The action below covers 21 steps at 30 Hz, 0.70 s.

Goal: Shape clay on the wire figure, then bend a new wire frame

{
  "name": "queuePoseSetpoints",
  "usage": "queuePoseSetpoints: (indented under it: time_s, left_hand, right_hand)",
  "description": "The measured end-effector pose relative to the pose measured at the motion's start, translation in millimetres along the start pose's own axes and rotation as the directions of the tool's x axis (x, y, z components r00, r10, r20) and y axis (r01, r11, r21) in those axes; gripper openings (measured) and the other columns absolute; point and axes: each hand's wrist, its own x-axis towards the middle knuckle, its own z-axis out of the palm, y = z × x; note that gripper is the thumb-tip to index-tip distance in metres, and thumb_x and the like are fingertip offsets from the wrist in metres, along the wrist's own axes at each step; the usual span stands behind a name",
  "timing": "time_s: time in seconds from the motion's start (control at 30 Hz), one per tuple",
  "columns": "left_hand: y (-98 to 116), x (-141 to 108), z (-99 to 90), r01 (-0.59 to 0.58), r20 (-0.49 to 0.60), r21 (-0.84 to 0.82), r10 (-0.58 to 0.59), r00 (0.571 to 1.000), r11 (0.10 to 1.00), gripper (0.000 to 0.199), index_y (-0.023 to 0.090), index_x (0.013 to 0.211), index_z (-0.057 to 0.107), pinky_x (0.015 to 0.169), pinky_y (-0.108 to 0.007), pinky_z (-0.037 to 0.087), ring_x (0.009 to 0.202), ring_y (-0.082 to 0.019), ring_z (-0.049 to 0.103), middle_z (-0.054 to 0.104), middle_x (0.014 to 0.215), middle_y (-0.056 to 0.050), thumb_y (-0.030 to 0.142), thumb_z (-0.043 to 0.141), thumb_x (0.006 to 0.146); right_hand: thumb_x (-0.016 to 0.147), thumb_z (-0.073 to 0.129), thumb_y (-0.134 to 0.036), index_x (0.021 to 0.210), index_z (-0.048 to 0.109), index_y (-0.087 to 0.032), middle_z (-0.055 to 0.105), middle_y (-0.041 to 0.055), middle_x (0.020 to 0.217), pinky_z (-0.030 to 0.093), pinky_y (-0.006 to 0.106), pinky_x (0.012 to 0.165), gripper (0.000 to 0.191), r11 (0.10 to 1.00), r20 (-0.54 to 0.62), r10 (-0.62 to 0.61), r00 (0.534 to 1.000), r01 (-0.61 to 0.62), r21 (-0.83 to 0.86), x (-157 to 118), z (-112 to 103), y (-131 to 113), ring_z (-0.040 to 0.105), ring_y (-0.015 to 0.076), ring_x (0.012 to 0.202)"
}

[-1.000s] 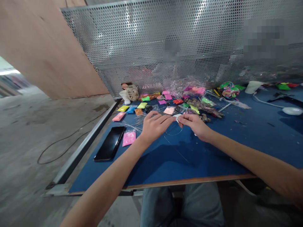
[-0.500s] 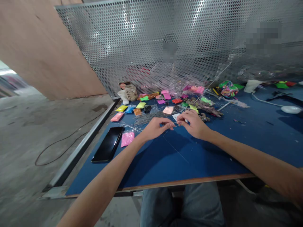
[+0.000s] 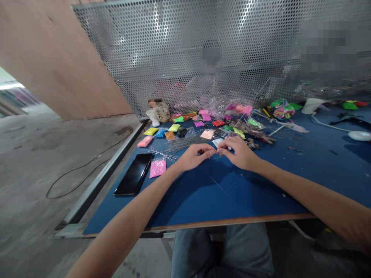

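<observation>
Over the middle of the blue table (image 3: 188, 204), my left hand (image 3: 197, 156) and my right hand (image 3: 236, 151) meet fingertip to fingertip. Both pinch a thin wire (image 3: 219, 186), whose one end slants down toward the table's front edge. The exact grip point is hidden by the fingers. Behind my left hand lies a bundle of grey wires (image 3: 184, 144). A small white card (image 3: 217, 143) lies just beyond the fingertips. To the left of my left forearm are a pink packet (image 3: 158, 168) and a black phone (image 3: 133, 174).
Colourful packets (image 3: 150, 131) and crumpled clear plastic (image 3: 218, 107) line the back of the table before a perforated metal screen (image 3: 179, 58). On the right are a white mouse-shaped object (image 3: 359, 135) with a cable and a white cup (image 3: 312, 105).
My fingertips have drawn closer together on the wire. The long wire end that pointed up to the back right is now lower and shorter in view. The view has shifted slightly.
</observation>
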Motion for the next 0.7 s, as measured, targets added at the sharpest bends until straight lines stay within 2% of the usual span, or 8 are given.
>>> queuePoseSetpoints:
  time_s: [0.23,0.3,0.43,0.7]
  left_hand:
    - [0.2,-0.6,0.6,0.007,0.026,-0.081,-0.005,1.000,0.997,0.035,0.016,0.095,0.073,0.067,-0.024,0.044,0.072,-0.012,0.059,0.072,0.085,-0.004,0.046,0.055,0.099]
    - [-0.4,-0.5,0.8,0.026,0.021,-0.086,-0.024,1.000,0.996,0.036,0.016,0.093,0.072,0.064,-0.024,0.043,0.068,-0.011,0.056,0.072,0.085,-0.004,0.047,0.055,0.098]
    - [0.6,-0.3,1.4,0.059,0.019,-0.086,-0.057,0.998,0.995,0.040,0.015,0.092,0.072,0.055,-0.023,0.035,0.058,-0.009,0.047,0.069,0.080,-0.003,0.051,0.054,0.098]
    - [4.9,-1.5,2.0,0.036,-0.040,-0.065,-0.038,0.998,0.997,0.040,0.016,0.090,0.071,0.058,-0.024,0.036,0.062,-0.011,0.048,0.063,0.074,-0.001,0.052,0.055,0.097]
  right_hand:
    - [0.098,0.060,-0.036,0.091,0.069,-0.024,0.073,0.0004,0.085,0.038,0.038,0.084,0.016,1.000,0.043,-0.019,0.999,0.020,-0.013,1.1,-1.7,5.5,0.062,0.0185,0.080]
    - [0.096,0.063,-0.037,0.091,0.070,-0.025,0.073,0.0000,0.083,0.038,0.038,0.082,0.015,0.999,0.043,-0.036,0.998,0.037,-0.029,0.8,-1.2,7.4,0.062,0.0185,0.079]
    - [0.096,0.063,-0.039,0.089,0.071,-0.026,0.074,0.0004,0.084,0.040,0.038,0.082,0.016,0.995,-0.018,-0.090,0.996,0.089,-0.044,-0.4,0.3,9.9,0.062,0.0193,0.079]
    - [0.093,0.067,-0.040,0.087,0.071,-0.025,0.074,0.0008,0.083,0.043,0.039,0.084,0.017,0.998,-0.075,-0.049,0.996,0.052,0.036,0.4,-0.7,1.7,0.064,0.0194,0.078]
